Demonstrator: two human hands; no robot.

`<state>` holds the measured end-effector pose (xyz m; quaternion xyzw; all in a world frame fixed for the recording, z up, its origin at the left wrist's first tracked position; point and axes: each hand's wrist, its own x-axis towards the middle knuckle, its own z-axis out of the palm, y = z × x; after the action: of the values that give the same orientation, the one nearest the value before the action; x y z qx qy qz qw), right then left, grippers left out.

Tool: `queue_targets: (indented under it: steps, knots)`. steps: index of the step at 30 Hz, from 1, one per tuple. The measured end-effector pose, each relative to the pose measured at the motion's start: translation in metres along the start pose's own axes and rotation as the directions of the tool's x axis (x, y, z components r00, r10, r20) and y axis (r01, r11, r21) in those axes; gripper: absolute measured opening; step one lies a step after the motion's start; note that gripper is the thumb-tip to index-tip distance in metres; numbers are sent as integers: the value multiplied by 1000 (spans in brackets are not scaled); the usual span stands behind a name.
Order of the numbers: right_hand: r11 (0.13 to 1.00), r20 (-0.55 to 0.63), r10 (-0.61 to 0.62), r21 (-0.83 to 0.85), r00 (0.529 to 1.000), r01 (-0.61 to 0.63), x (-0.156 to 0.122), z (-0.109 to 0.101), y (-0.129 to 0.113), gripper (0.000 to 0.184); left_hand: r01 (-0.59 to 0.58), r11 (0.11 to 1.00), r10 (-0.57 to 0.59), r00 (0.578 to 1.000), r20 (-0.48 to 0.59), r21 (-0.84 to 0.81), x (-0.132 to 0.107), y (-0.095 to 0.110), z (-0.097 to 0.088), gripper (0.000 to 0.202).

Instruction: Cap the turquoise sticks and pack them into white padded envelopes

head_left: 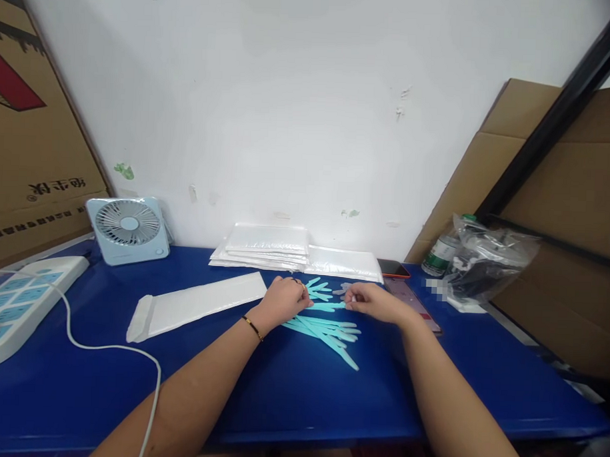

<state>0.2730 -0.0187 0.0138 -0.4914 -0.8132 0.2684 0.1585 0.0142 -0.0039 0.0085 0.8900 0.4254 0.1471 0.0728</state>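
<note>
Head view, left hand (281,300): forearm reaches in from lower left, palm down, knuckles up, fingers curled onto the table top; thin dark bracelet at the wrist, ring on one finger.
Left grip: fingertips press on the near end of the teal strips (326,328); nothing lifted, hand loosely curled.
Right hand (372,301): forearm comes in from lower right, hand turned inward toward the left one.
Right grip: thumb and forefinger pinched on the end of one teal strip (328,306) lying between the two hands.
Teal strips: thin, flat, long, pale turquoise, fanned in a loose pile on the blue table (289,394), just in front of both hands.
White sleeve (197,306): flat, matte, oblong, left of the left hand, apart from it.
Stack of clear bags (269,247): glossy, by the wall.
Desk fan (127,229): pale blue, square, far left.
</note>
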Motion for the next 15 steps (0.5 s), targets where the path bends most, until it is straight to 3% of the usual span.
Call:
queue_targets:
  steps: [8,11,15]
  knots:
    - [994,-50,39,106,998,-34,-1,-5,-5,22,-31,994,46,989,-143,103,5,-1,3,24]
    - [982,-6,63,180,998,-61,-2,-6,-5,25,-48,993,63,988,-143,111,6,-3,5,26]
    - [979,-18,141,153,990,-136,-1,-9,9,26,-9,993,25,991,-134,114,6,-13,4,23]
